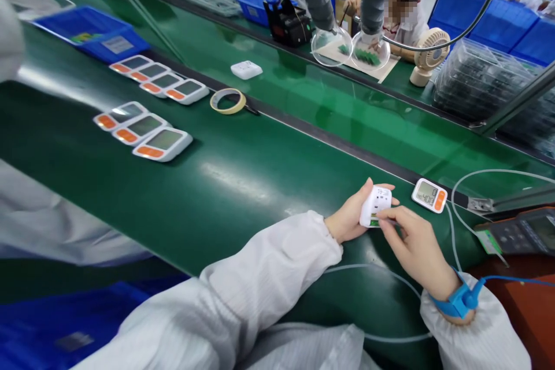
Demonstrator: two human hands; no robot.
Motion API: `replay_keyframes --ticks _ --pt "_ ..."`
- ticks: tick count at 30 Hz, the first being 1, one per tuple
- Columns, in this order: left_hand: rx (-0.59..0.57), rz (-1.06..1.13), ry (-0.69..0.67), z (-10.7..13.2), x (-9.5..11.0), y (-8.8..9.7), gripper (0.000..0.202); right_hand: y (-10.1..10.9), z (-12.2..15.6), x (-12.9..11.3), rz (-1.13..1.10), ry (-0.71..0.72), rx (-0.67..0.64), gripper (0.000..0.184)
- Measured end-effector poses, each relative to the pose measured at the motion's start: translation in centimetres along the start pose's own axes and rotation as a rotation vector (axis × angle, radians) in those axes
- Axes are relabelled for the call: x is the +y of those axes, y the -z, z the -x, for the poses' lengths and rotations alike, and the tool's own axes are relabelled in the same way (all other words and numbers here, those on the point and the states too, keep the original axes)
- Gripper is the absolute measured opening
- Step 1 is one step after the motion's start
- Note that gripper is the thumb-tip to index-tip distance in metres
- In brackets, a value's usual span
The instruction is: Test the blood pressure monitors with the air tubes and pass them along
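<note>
My left hand [349, 218] grips a small white device [375, 206] turned back-side up above the green conveyor belt [243, 185]. My right hand [414, 243] pinches the device's lower edge near a green spot; a blue wrist strap [457, 299] with a cord sits on that wrist. A white monitor unit with an orange button [429, 195] lies face up just right of my hands.
Two rows of several white-and-orange units [143, 130] [159, 79] lie on the belt at left. A tape roll [228, 100], a white box [246, 70], a blue tray [93, 34], a fan [428, 56], a handheld meter [522, 231] and other workers' sleeves surround the belt.
</note>
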State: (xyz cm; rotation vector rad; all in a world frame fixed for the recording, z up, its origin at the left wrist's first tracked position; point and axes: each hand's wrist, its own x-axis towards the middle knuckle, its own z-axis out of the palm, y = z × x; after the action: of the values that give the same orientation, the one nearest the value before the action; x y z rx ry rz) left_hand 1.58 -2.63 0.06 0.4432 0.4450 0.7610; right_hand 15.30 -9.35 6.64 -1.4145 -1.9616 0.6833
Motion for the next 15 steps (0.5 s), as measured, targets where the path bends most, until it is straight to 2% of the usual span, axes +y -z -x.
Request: replay_keyframes --ticks 2,4,8,15 --pt "-0.01 -0.004 0.024 0.0 -0.1 -0.1 0.069 0.1 0.0 0.4 0.053 -0.018 0.09 0.014" --pt "-0.011 -0.049 -0.008 0.1 -0.2 -0.1 0.073 0.3 -0.1 0.8 0.103 -0.023 0.127 0.013" --pt "0.005 -0.153 -0.114 0.4 -0.5 -0.1 0.074 0.4 -0.2 1.4 0.126 -0.006 0.099 0.015" --pt "-0.017 -0.153 -0.104 0.3 -0.6 -0.1 0.073 0.1 0.0 1.5 0.078 -0.013 0.085 0.015"
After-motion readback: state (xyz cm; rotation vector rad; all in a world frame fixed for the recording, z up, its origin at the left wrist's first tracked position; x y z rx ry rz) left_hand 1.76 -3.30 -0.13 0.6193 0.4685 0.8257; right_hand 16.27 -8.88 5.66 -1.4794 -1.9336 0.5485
